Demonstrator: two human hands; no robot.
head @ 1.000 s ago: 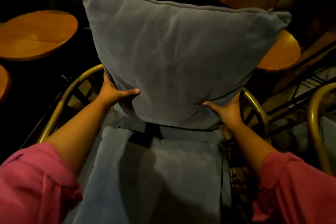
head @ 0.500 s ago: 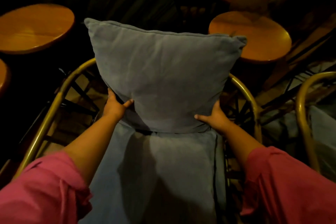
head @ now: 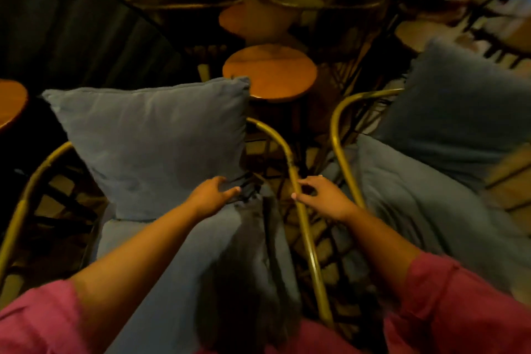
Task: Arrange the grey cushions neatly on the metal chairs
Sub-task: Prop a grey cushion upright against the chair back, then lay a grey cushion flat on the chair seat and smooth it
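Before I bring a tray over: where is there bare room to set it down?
The round wooden table beyond both chairs looks bare. Another tabletop shows at the left edge. The chair seats are filled by grey cushions, and the gap between the gold armrests is narrow.

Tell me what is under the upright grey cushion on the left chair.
The upright cushion stands on a flat grey seat cushion. The chair's seat beneath is covered; only its brass frame shows.

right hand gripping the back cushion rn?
No. The right hand hangs open over the brass chair arm, apart from the upright back cushion.
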